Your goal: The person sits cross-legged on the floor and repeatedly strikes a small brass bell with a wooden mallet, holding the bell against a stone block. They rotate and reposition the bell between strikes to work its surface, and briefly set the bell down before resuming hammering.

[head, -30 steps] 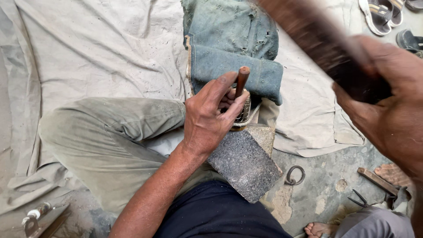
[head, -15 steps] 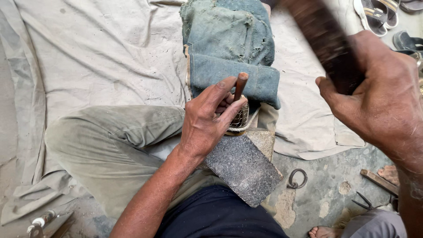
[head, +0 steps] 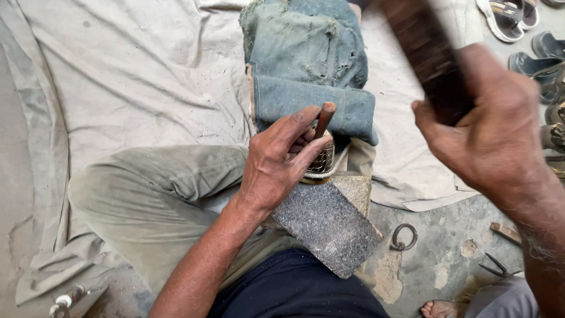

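Left hand: the left hand is closed around a short rust-brown metal rod, held nearly upright with its top end bare above the thumb and forefinger
Right hand: the right hand is raised at the upper right, wrapped tight on a dark, blurred wooden handle; the striking head is out of the picture
Work piece: a small round wire-mesh piece with a pale rim sits under the rod's lower end, on the upper edge of a grey speckled stone block
Block: it rests tilted against the bent leg in faded olive trousers, not flat on the floor
Risk, fingers: the rod's top stands just beside the left thumb; a blow landing off centre would likely catch the knuckles
Risk, rod: the rod leans slightly, so a glancing strike could kick it sideways out of the grip
Risk, block: the tilt could let the block shift on the leg and send the mesh piece off its edge
Risk, floor: a loose iron ring and dark pliers lie on the concrete near a bare foot
Surroundings: a folded blue-green denim cloth lies on a pale canvas sheet; sandals at top right
Packages, labels, signs: none can be made out
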A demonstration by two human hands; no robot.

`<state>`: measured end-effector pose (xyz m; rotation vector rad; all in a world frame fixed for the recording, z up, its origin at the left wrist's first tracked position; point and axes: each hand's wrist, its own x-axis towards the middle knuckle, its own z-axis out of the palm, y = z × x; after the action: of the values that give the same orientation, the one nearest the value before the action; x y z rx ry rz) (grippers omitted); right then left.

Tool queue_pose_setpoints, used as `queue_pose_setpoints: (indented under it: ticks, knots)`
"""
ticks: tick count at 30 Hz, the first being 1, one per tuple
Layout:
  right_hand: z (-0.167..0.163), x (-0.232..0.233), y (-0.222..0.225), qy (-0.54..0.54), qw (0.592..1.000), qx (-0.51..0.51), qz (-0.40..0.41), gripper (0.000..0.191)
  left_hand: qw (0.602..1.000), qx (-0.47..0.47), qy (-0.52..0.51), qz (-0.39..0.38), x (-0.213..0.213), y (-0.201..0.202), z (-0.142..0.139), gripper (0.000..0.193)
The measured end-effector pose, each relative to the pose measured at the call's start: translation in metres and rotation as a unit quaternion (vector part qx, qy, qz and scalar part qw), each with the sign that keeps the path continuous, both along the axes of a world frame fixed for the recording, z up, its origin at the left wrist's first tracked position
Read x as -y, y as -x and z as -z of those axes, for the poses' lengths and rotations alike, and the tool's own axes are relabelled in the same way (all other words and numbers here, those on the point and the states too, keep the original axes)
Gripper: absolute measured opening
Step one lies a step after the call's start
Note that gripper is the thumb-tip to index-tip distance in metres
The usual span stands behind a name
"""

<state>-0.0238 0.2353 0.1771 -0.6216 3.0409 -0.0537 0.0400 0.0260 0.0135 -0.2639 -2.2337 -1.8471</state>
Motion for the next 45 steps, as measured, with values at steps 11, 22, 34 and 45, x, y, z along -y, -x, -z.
queue_pose_setpoints:
  ticks: [11,22,34,45]
  knots:
    - [0.01,-0.007,0.002,-0.086,0.993,0.051,0.06,0.03,0.999,-0.021,0.022,0.02,0.002,0.004,0.006,0.049]
    - [0.018,-0.061,-0.022,0.004,1.0,-0.024,-0.004,0.03,0.996,-0.072,0.032,0.038,0.005,0.011,0.018,0.054]
    - [0.045,-0.11,-0.033,-0.005,1.0,-0.014,0.02,0.031,0.992,-0.083,0.038,0.084,0.007,0.019,0.025,0.054]
    - [0.033,-0.107,-0.039,-0.142,0.989,0.01,0.036,0.024,0.991,-0.066,0.061,0.102,0.011,0.025,0.022,0.051]
